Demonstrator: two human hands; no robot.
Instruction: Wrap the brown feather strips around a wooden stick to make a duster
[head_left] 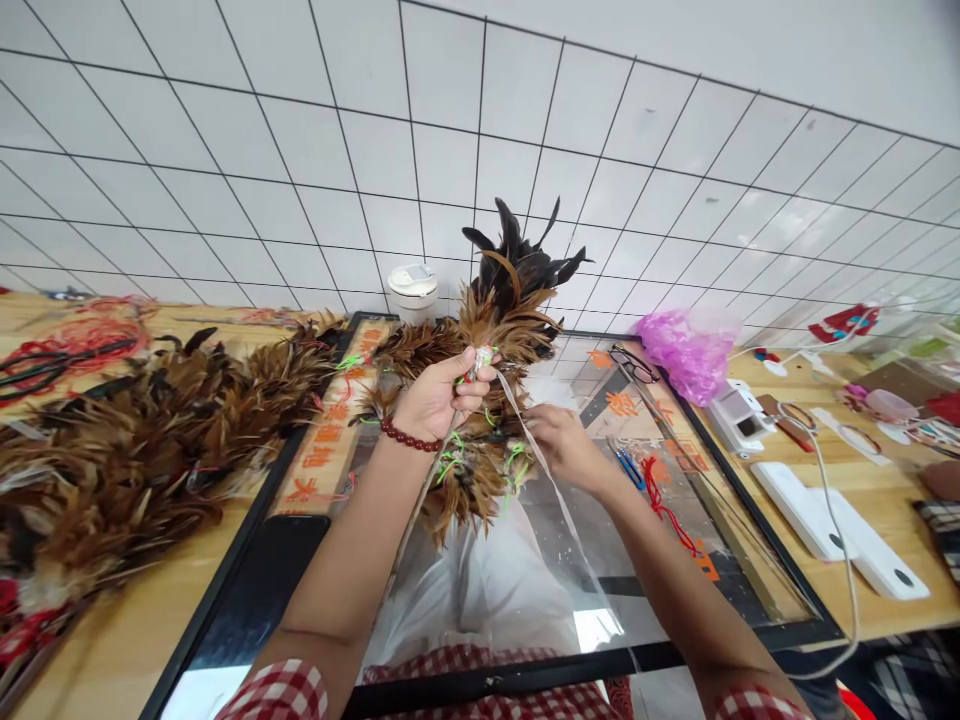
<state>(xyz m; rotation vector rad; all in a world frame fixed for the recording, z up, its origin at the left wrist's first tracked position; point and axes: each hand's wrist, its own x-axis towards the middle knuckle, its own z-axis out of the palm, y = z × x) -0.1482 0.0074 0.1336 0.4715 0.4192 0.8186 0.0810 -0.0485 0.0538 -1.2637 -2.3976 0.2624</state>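
My left hand (442, 395) is closed around the wrapped stem of a brown and black feather bunch (510, 290) that stands upright. A clear strip of tape or string (551, 480) runs from that stem down toward me. My right hand (562, 440) reaches into the loose brown feather bundles tied with green string (480, 465) on the glass-topped board (247, 560), fingers curled over them. Whether it grips one I cannot make out. A red bead bracelet (409, 437) sits on my left wrist.
A large heap of brown feathers (135, 440) covers the left of the wooden table. A white lidded cup (412, 292) stands at the back. Glasses (634, 365), a purple plastic bag (686, 350), blue-handled scissors (628, 467), red cord (664, 505) and white chargers with a cable (832, 515) lie to the right.
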